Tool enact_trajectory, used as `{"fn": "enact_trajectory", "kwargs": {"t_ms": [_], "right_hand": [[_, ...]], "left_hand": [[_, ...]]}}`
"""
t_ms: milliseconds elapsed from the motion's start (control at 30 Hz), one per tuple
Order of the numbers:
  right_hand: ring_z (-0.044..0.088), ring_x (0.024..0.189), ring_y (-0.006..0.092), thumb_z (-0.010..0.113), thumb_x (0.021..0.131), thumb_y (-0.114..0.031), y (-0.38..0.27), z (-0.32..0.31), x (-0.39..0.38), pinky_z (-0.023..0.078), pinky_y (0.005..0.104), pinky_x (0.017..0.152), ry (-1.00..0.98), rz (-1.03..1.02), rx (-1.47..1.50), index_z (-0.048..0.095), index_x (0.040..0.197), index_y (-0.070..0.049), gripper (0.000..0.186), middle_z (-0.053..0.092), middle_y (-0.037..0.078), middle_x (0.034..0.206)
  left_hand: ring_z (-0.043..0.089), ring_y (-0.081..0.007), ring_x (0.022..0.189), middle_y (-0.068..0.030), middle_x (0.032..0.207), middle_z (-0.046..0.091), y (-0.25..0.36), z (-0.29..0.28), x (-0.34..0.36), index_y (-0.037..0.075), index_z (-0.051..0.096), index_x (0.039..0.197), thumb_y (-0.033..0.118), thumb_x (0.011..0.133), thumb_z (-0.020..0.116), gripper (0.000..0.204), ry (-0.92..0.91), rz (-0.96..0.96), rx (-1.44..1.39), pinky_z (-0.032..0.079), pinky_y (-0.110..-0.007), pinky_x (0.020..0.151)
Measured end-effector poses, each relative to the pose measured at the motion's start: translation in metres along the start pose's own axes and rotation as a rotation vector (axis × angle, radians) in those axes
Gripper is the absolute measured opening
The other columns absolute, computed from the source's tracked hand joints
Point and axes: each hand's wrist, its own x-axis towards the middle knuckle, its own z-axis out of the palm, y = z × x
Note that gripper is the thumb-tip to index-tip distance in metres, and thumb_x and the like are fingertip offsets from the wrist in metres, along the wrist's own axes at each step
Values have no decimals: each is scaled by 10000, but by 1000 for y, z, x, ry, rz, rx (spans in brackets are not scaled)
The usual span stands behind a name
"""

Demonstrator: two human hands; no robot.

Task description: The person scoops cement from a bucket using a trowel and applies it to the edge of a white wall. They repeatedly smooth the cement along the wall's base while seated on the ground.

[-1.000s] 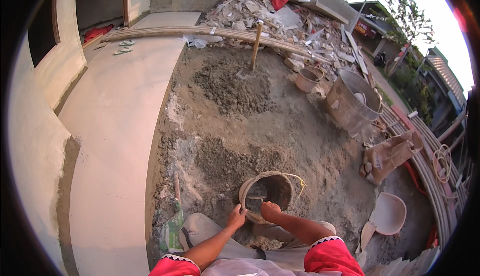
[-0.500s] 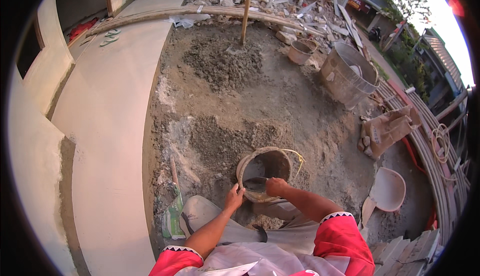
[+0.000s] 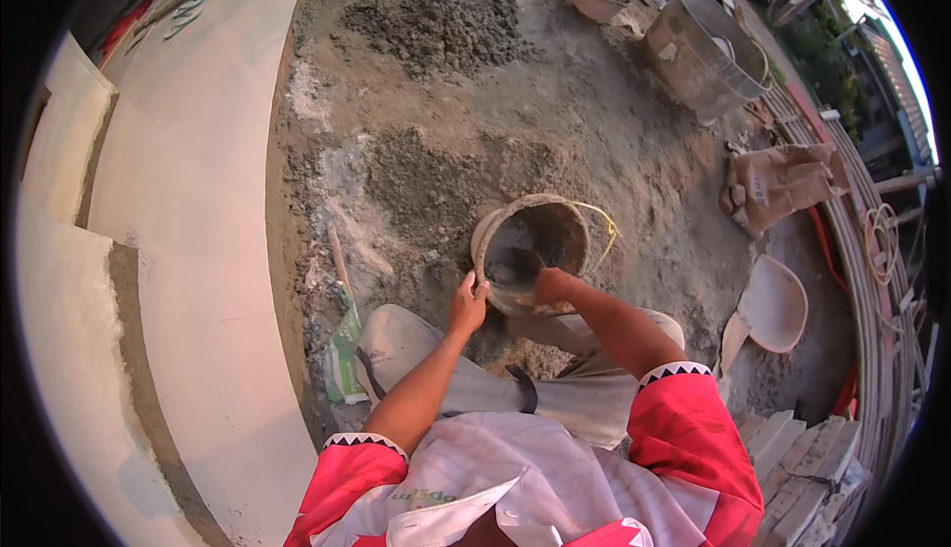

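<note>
One bucket (image 3: 483,237), round, mortar-stained, fitted with a yellow handle (image 3: 609,225); it stands on rough ground just in front of the seated person's folded legs, mouth in view. One left hand (image 3: 470,304), closed on the bucket's near-left rim. One right hand (image 3: 557,287), curled into a fist at the near side of the mouth, around a trowel (image 3: 529,262) whose blade shows only dimly in the shadowed interior; the handle is hidden by the fist.

Two trouser legs (image 3: 466,383), grey, one to either side below the bucket. One green-and-white bag (image 3: 345,359), crumpled, beside the left knee, with a slim wooden stick (image 3: 338,262) reaching up from it. One heap of grey mix (image 3: 436,27), well beyond the bucket. One small pail (image 3: 600,2), past the heap to the right; one large tub (image 3: 693,61), near it. One brown paper sack (image 3: 783,182), below the tub. One pale scoop-shaped piece (image 3: 778,304), farther down that side. One bundle of boards (image 3: 807,468), lower right. One smooth pale walkway (image 3: 203,200), along the left.
</note>
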Motion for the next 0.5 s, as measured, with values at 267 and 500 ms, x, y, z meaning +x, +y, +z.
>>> {"fn": "enact_trajectory", "kwargs": {"t_ms": [267, 500], "right_hand": [[650, 614, 219, 668, 931, -227, -23, -25, -24, 521, 383, 518, 195, 154, 1677, 643, 1045, 71, 320, 645, 126, 782], [597, 589, 173, 682, 900, -142, -34, -16, -31, 503, 350, 525, 202, 170, 2064, 565, 1207, -1, 358, 592, 82, 799]], "left_hand": [[495, -412, 1300, -230, 1465, 460, 5, -4, -5, 16, 355, 1508, 445, 1038, 486, 650, -14, 2, 53, 475, -508, 1061], [531, -403, 1277, -251, 1420, 515, 5, -8, -4, -11, 419, 1471, 471, 1009, 538, 678, 8, 5, 23, 472, -470, 1022]]}}
